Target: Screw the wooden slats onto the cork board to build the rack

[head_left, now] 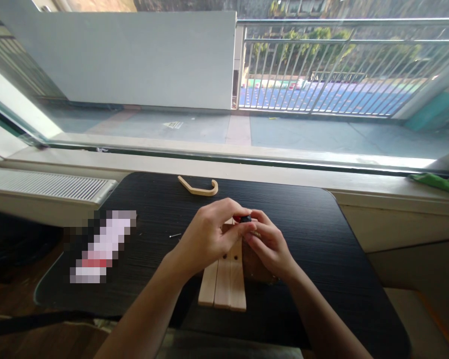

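Observation:
My left hand [208, 235] is closed, thumb and fingers pinching a small black-and-red object [245, 219]; its lower part is hidden, and I cannot tell its kind. Close against it, my right hand [272, 245] has its fingers curled together just under the black end; what they grip is hidden. Below both hands lie pale wooden slats [222, 289], side by side, with small dark holes. Their far ends are covered by my hands. A brown rounded thing [260, 267] shows partly beneath my right hand, touching or close to the slats.
On the black table [314, 279], a hook-shaped wooden piece [200, 191] lies near the far edge. A small metal screw or nail [175, 235] is left of my hands. A blurred white-and-red item [107, 244] lies at the left. Beyond the table are a windowsill [247, 174] and glass.

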{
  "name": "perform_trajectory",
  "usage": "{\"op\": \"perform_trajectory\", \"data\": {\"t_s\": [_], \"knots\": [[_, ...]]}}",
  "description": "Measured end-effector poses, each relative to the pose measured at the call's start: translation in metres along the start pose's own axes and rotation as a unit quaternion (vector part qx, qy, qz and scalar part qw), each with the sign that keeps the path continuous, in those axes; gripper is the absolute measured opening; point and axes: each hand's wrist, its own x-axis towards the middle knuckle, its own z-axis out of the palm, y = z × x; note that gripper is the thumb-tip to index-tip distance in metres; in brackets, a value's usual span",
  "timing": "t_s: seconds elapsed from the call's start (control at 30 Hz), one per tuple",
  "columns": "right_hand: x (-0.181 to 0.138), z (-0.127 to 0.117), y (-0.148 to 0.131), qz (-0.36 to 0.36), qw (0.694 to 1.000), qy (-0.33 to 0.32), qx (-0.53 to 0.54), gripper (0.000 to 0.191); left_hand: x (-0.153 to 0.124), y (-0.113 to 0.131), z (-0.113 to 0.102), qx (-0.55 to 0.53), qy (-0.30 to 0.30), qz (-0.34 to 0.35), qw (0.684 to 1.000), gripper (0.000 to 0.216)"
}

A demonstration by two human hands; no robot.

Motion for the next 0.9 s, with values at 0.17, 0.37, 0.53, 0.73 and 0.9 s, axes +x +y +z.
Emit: {"op": "perform_trajectory", "data": {"t_s": [0.17,0.37,0.53,0.73,0.9], "knots": [[0.0,0.0007,0.0016,0.003,1.0,0.004,0.009,0.021,-0.0003,-0.0001,-0.0003,-0.013,-0.004,0.002,1.0,0.013],[0.0001,0.0002,0.0013,0.001,1.0,0.007,-0.009,0.019,0.0002,0.0011,-0.002,-0.012,-0.017,0.009,1.0,0.016],[-0.0013,0.0001,0.0021,0.008,1.0,0.005,-0.027,0.016,0.0011,0.0019,-0.0025,-0.018,-0.014,0.01,1.0,0.015],[-0.0013,0.001,0.0028,0.006,0.998,-0.002,-0.06,0.015,0.0005,0.0001,-0.0038,-0.02,-0.01,0.004,1.0,0.019],[-0.0011,0.0022,0.0007,-0.012,0.996,-0.004,-0.091,0.015,0.0003,-0.0004,-0.0043,-0.02,-0.01,0.0,1.0,0.02]]}}
